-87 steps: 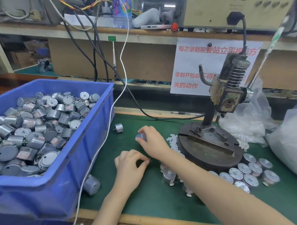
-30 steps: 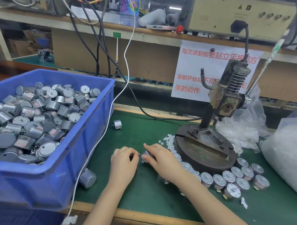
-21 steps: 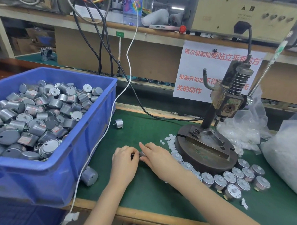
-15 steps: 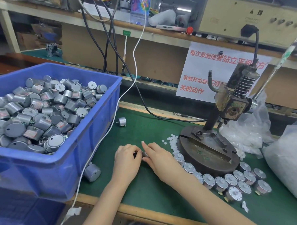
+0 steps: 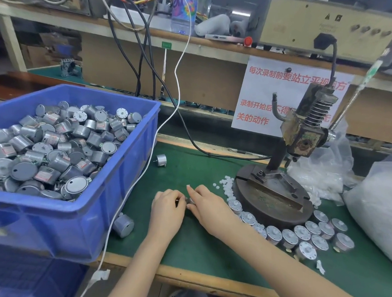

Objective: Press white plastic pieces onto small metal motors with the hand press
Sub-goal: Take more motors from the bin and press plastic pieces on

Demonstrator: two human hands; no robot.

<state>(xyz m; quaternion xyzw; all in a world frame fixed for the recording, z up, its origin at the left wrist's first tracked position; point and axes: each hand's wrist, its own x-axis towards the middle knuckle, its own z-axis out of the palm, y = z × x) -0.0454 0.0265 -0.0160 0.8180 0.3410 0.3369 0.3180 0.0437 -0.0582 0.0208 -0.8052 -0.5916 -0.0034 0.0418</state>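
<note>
Motor (image 5: 189,200) lies at nine o'clock from the hand press (image 5: 302,134), pinched between the fingertips of my left hand (image 5: 167,208) and right hand (image 5: 212,207). The white piece is hidden. Risk, in my judgement: seated crooked, it jams under the press.

The left hand (image 5: 168,208) and right hand (image 5: 210,207) meet fingertip to fingertip, palms down. The left's fingers curl under; the right's pinch a small motor (image 5: 189,200).
</note>
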